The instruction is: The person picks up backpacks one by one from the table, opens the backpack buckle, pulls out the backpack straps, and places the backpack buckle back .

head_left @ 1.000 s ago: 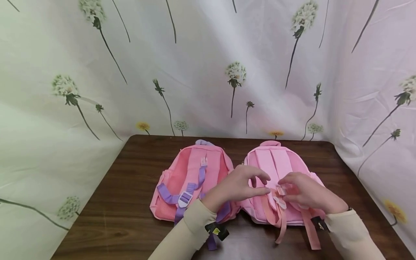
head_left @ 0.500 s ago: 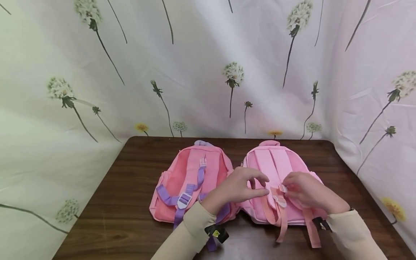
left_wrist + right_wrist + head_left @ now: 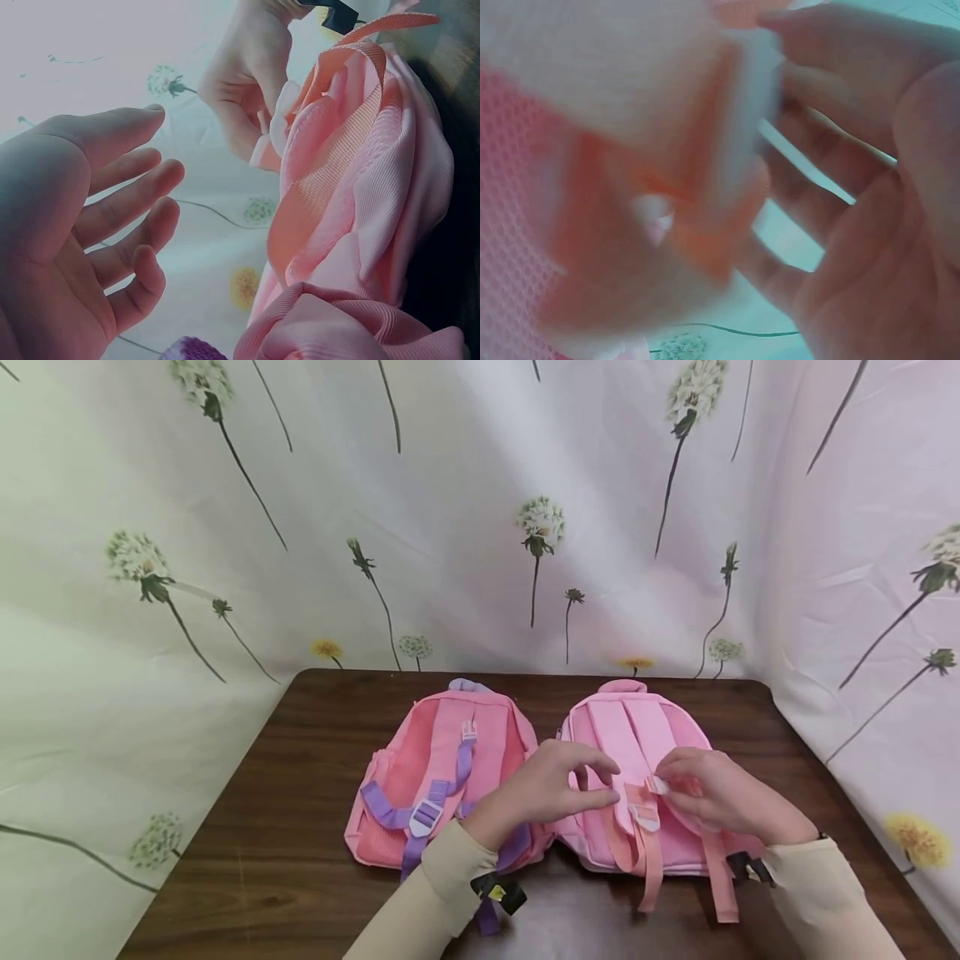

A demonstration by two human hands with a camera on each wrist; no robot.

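Two small backpacks lie side by side, straps up. On the light pink backpack (image 3: pixel 588 727) at the right, my right hand (image 3: pixel 723 793) has thumb and fingertips at the edges of a pale plastic buckle (image 3: pixel 656 785) on a salmon strap, pinching it lightly. A white strap adjuster (image 3: pixel 645 817) lies just below. In the right wrist view the buckle and strap are blurred close to the lens. My left hand (image 3: pixel 543 781) hovers at the near left side of this backpack, fingers loosely bent and holding nothing; the left wrist view shows it apart from the fabric.
The coral pink backpack (image 3: pixel 405 747) at the left has purple straps, a white adjuster (image 3: pixel 425 817) and a pronged clip (image 3: pixel 468 732). Loose salmon strap ends (image 3: pixel 720 885) hang toward the front. A dark wooden table (image 3: pixel 247 835) carries both; a flower-print curtain (image 3: pixel 450 527) stands behind.
My right fingers have come in from beside the buckle onto it, then spread slightly, and the buckle has turned a little. My left hand has stayed almost still.
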